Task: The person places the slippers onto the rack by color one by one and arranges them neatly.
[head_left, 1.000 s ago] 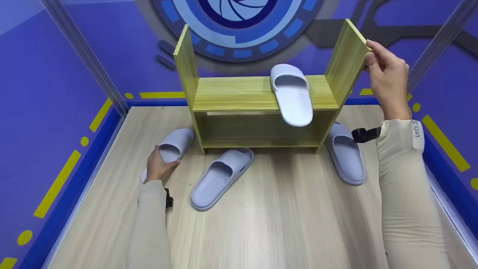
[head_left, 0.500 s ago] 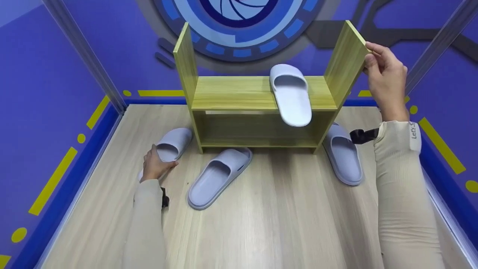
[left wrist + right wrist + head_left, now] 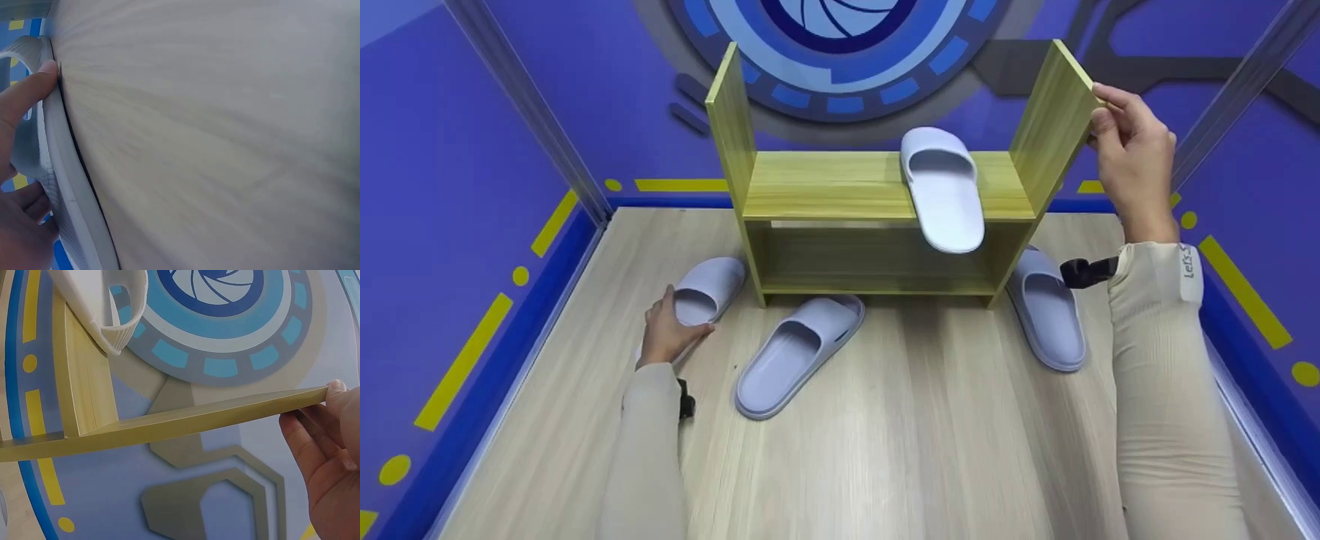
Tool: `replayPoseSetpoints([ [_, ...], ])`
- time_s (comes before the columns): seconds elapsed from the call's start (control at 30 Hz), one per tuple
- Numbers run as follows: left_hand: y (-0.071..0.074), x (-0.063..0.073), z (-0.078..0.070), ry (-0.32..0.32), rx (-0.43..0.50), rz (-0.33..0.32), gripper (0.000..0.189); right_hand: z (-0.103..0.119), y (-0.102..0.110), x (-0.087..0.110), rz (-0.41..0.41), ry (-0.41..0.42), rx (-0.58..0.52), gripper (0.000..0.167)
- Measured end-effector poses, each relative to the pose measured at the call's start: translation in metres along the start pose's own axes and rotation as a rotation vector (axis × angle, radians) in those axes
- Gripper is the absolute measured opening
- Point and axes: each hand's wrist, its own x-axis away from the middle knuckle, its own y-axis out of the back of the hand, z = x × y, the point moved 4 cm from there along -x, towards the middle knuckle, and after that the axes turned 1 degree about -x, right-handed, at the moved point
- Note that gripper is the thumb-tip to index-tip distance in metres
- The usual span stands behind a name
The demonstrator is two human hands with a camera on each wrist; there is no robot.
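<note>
My left hand [image 3: 666, 332] spans a grey slide slipper [image 3: 712, 279] on the floor left of the shelf, thumb on one side and fingers on the other; it hides the slipper's heel part. In the left wrist view, the thumb presses the sole's edge [image 3: 66, 163]. My right hand [image 3: 1140, 154] pinches the top front corner of the wooden shelf's right side panel [image 3: 1054, 120], thumb on one face and fingers on the other in the right wrist view. One white-looking slipper [image 3: 949, 206] lies on the upper board [image 3: 825, 187], its heel jutting past the front edge.
Another grey slipper [image 3: 784, 367] lies slanted in front of the shelf's left half. A further slipper [image 3: 1050, 322] lies right of the shelf, below the right forearm. Blue patterned walls [image 3: 427, 187] enclose the wood-look floor [image 3: 915, 450] at the back and sides.
The head view has shifted slightly. Both hands keep their holds, and the slippers and shelf stay where they were relative to each other.
</note>
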Motion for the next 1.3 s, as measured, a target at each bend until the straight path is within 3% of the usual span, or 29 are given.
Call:
replayPoseSetpoints([
  [0.33, 0.011, 0.005, 0.002, -0.076, -0.053, -0.056, 0.113, 0.000, 0.000, 0.000, -0.006, -0.005, 0.010, 0.036],
  [0.6, 0.028, 0.016, -0.001, -0.146, -0.074, -0.068, 0.111, 0.001, -0.002, 0.000, -0.016, 0.009, 0.027, 0.035],
  [0.8, 0.040, 0.023, -0.010, -0.194, -0.080, -0.048, 0.109, 0.001, 0.000, 0.001, -0.021, 0.000, 0.033, 0.035],
  [1.3, 0.052, 0.040, -0.024, -0.236, -0.130, 0.062, 0.109, 0.000, -0.001, 0.002, -0.018, -0.028, 0.024, 0.035],
])
